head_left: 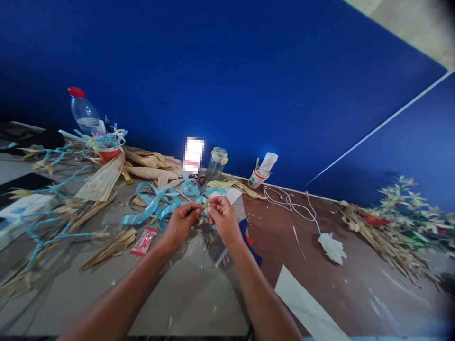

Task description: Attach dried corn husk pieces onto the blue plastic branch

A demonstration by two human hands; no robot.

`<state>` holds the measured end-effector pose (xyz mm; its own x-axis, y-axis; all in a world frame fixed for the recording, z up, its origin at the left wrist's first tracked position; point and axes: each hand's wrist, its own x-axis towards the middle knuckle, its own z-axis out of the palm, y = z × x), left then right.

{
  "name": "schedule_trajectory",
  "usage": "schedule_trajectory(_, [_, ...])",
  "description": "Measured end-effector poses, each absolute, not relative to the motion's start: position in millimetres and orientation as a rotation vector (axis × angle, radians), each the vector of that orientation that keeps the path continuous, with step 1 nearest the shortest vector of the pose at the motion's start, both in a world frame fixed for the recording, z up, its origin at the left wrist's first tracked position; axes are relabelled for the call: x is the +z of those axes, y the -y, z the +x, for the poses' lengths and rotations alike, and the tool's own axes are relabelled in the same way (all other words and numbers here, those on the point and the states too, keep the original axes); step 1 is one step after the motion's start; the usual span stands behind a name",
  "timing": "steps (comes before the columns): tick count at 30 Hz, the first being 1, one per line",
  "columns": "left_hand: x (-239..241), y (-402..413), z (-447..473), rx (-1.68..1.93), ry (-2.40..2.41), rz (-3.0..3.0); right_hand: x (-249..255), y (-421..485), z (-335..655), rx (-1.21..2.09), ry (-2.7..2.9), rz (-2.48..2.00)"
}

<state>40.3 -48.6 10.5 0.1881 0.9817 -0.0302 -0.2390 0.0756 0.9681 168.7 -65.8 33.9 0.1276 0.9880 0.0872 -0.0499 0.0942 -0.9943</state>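
Note:
Over the middle of the table, my left hand (183, 225) and my right hand (225, 220) meet with fingertips nearly touching. Both pinch a small yellowish-green piece of what looks like dried husk (205, 204). Its far end is hidden by the fingers. Loops of light blue ribbon (151, 215) lie just left of and behind my left hand. A blue-handled tool, possibly a glue gun (253, 251), rests beside my right forearm, partly covered by it. Dark-handled scissors (202, 180) lie behind the hands, near the wall.
Dried husks (152, 163), a red-capped bottle (85, 113) and blue-wrapped branches (39, 241) occupy the left. A lidded jar (216, 163), a paper cup (259, 176) and a white cable (291, 203) stand or lie toward the blue wall. Dried stems with flowers (394, 237) lie right.

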Motion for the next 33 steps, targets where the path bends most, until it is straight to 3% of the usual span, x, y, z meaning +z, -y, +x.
schedule_trajectory(10, [7.2, 47.8, 40.6, 1.138, -0.906, 1.043, 36.4, 65.1, 171.9, 1.292, 0.947, -1.126])
schedule_trajectory(33, [20.0, 53.2, 40.9, 1.133, -0.937, 1.145, 28.9, 63.0, 169.0, 0.825, 1.240, -1.319])
